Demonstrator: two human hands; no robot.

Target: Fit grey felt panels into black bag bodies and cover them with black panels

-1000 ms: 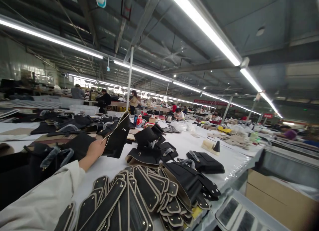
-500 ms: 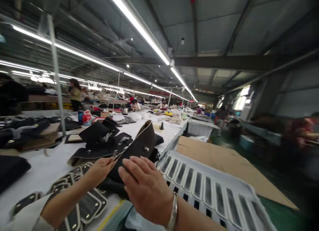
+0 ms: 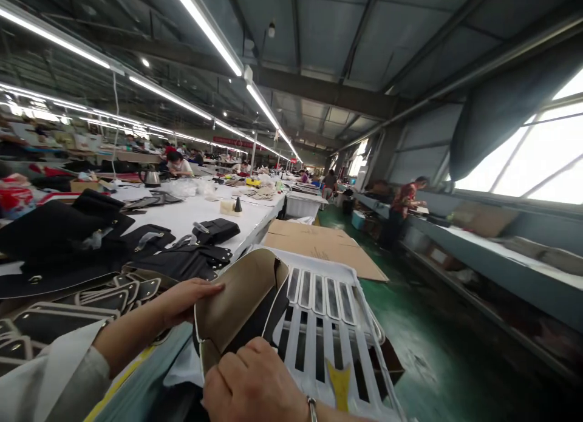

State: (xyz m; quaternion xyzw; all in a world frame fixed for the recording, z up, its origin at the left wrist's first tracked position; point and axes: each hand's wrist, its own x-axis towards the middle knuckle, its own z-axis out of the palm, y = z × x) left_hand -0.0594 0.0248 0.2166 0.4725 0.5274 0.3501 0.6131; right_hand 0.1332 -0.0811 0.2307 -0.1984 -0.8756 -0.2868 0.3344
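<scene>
My left hand (image 3: 184, 300) and my right hand (image 3: 252, 385) both hold a curved leather bag piece (image 3: 237, 306), tan on the inside and black on the outside, with white edging. It hangs past the table's near edge, above a white slatted crate (image 3: 319, 325). The left hand grips its upper left edge; the right hand grips its lower edge. To the left, flat black oval panels with pale borders (image 3: 91, 303) lie fanned on the white table (image 3: 191, 212). A bracelet sits on my right wrist.
Black bag parts (image 3: 182, 261) and a small black pouch (image 3: 217, 229) lie on the table. Flat cardboard (image 3: 319, 246) lies beyond the crate. A green-floored aisle (image 3: 428, 343) runs to the right. A person in red (image 3: 403, 206) stands at the right bench; others work far back.
The view has swung right. The leather piece has come off the table towards me and turned its tan inside up; my right hand has shifted from its face to its lower edge.
</scene>
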